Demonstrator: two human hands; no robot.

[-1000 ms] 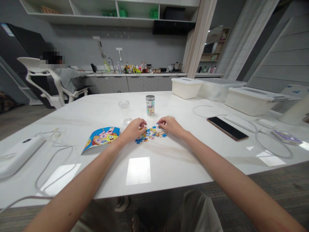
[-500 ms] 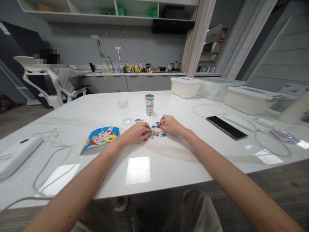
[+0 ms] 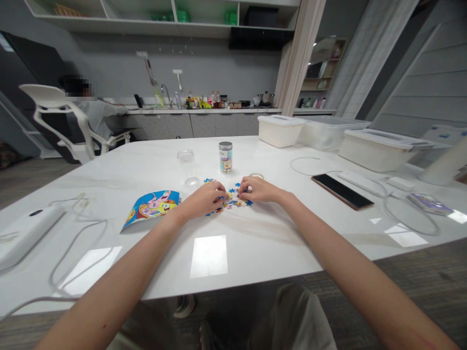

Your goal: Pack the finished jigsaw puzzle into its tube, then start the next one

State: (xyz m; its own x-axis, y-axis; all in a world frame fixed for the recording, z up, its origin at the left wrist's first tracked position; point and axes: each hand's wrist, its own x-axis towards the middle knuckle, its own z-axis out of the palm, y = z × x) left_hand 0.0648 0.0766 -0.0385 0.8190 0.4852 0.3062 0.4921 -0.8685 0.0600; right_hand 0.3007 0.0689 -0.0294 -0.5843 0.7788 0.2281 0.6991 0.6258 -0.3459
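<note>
A loose pile of small jigsaw puzzle pieces [image 3: 234, 199], blue, yellow and white, lies on the white table between my hands. My left hand [image 3: 207, 198] is at the pile's left side, its fingers closed in a pinch at the pieces. From the right, my right hand [image 3: 259, 189] reaches over the pile with thumb and fingertips pinched down on a jigsaw puzzle piece. The fingers partly hide what they grip. Left of my left hand rests a curled cartoon picture sheet [image 3: 153, 208]. Behind the pile stands a clear tin-lidded jar [image 3: 225, 158] with a cartoon label.
Two clear plastic lids [image 3: 192, 181] lie left of the jar, and a round lid [image 3: 257, 175] sits behind my right hand. To the right are a phone [image 3: 341, 191], cables and storage boxes [image 3: 280, 131]. A power strip [image 3: 32, 233] lies left. Someone sits beyond the table.
My right hand has shifted slightly toward me, lower over the pile, uncovering the round lid behind it. My left hand has barely moved, its fingers a little more curled.
</note>
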